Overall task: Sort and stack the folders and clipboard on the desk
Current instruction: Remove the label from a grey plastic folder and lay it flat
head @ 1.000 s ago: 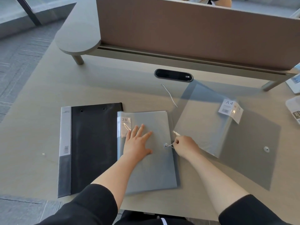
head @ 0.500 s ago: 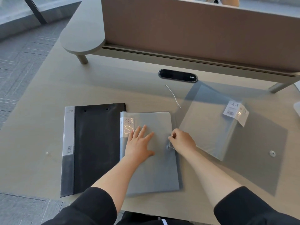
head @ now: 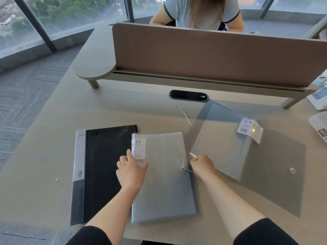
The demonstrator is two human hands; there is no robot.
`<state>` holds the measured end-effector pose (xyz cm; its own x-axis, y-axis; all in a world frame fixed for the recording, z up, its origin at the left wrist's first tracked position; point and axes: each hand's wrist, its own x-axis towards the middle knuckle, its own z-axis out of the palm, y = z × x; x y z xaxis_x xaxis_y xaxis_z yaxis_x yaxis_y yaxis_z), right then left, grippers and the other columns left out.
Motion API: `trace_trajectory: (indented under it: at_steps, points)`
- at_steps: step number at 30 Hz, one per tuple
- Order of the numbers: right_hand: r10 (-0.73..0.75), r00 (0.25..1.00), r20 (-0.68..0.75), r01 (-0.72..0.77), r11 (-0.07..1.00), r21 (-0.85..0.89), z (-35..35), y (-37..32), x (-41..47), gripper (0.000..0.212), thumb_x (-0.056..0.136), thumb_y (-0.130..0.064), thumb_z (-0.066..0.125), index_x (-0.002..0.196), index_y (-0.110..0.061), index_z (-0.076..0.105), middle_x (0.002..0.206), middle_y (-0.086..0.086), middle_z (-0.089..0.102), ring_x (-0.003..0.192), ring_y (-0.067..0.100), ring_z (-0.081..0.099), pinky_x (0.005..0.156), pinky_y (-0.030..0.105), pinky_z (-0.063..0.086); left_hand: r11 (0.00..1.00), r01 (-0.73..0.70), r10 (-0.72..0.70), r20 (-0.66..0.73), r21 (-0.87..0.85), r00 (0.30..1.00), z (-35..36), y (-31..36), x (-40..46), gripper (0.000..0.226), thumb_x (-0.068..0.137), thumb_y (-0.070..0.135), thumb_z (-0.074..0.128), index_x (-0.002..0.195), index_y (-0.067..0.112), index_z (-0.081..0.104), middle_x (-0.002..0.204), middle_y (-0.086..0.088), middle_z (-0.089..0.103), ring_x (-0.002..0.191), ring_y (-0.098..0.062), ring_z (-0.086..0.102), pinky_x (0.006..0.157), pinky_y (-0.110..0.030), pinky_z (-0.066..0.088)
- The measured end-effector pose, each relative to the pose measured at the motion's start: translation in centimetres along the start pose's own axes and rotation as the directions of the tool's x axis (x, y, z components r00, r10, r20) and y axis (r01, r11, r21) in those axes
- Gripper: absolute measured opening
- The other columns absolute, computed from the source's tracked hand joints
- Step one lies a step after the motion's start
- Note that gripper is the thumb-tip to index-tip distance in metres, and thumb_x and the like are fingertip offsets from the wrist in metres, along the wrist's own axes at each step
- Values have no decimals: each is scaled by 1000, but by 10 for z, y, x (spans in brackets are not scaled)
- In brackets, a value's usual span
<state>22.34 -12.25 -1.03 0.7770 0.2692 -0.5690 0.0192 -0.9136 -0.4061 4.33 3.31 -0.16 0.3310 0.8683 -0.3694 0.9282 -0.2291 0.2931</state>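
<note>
A grey translucent folder [head: 164,184] labelled "20" lies in front of me on the desk [head: 44,156]. My left hand [head: 130,171] rests on its left edge, fingers spread over the seam with the black folder [head: 104,167] beside it. My right hand [head: 202,165] is closed on the thin white string [head: 184,160] looping from the folder's button clasp [head: 182,168]. To the right lies a larger grey folder [head: 247,156] with an "A4" sticker, its flap open and its own button showing.
A loose white string [head: 184,114] lies behind the folders near the black cable slot [head: 188,95]. A brown divider screen [head: 212,55] stands on a raised shelf at the back; a person sits beyond it. White packages [head: 320,96] sit at the right edge.
My left hand slid left from the middle of the "20" folder to its left edge. My right hand pulled the string away from the clasp, up and to the right. The camera tilted up.
</note>
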Motion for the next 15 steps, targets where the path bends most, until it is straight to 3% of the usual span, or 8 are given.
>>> trace_trajectory:
  at_steps: [3, 6, 10, 15]
  points:
    - [8, 999, 44, -11, 998, 70, 1, -2, -5, 26, 82, -9, 47, 55, -12, 48, 63, 9, 52, 66, 27, 49, 54, 30, 30, 994, 16, -14, 19, -111, 1000, -1, 1, -2, 73, 83, 40, 62, 147, 17, 34, 123, -11, 50, 111, -32, 47, 85, -40, 43]
    - [-29, 997, 68, 20, 992, 128, 3, -1, -11, 22, 69, -10, 45, 52, -18, 34, 58, 6, 37, 59, 21, 38, 58, 30, 25, 988, -21, 24, 17, -150, 1000, -2, 3, -3, 62, 83, 30, 60, 141, 18, 41, 129, -8, 48, 114, -30, 44, 84, -35, 37]
    - [-34, 999, 6, 32, 982, 188, -1, -1, -19, 18, 79, -14, 50, 63, -22, 55, 63, -1, 54, 66, 22, 49, 60, 29, 36, 983, -165, 165, -13, -82, 986, 0, 6, -1, 55, 86, 30, 60, 139, 22, 47, 145, -7, 43, 126, -31, 42, 96, -41, 42]
    - [-36, 995, -92, 60, 961, 271, -15, 1, -26, 19, 90, -19, 54, 90, -17, 72, 93, 0, 72, 83, 15, 59, 69, 25, 38, 926, -374, 376, 23, -56, 926, 7, 28, -3, 52, 90, 35, 60, 140, 24, 49, 150, -5, 41, 133, -28, 41, 104, -41, 39]
